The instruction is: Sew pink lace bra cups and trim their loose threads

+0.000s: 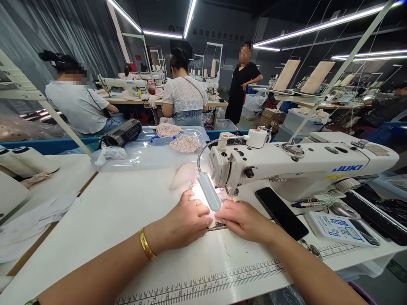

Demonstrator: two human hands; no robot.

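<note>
My left hand [186,220], with a ring on one finger and a gold bangle at the wrist, has its fingers bent down on a pale pink fabric piece [183,176]. Beside the needle area of a white sewing machine [286,165], my right hand [243,218] grips the near edge of the fabric with thumb and fingers together. The two hands almost meet. Over them hangs a grey gooseneck lamp [208,190], lighting the cloth and hiding part of it. The fingertips and the fabric under them are partly covered.
A black phone [281,213] and a white box-like device [341,228] lie to the right. Behind, a clear plastic lid [149,156] bears bundles of pink pieces [186,144]. A printed ruler [203,286] runs along the front edge. Several people are farther back.
</note>
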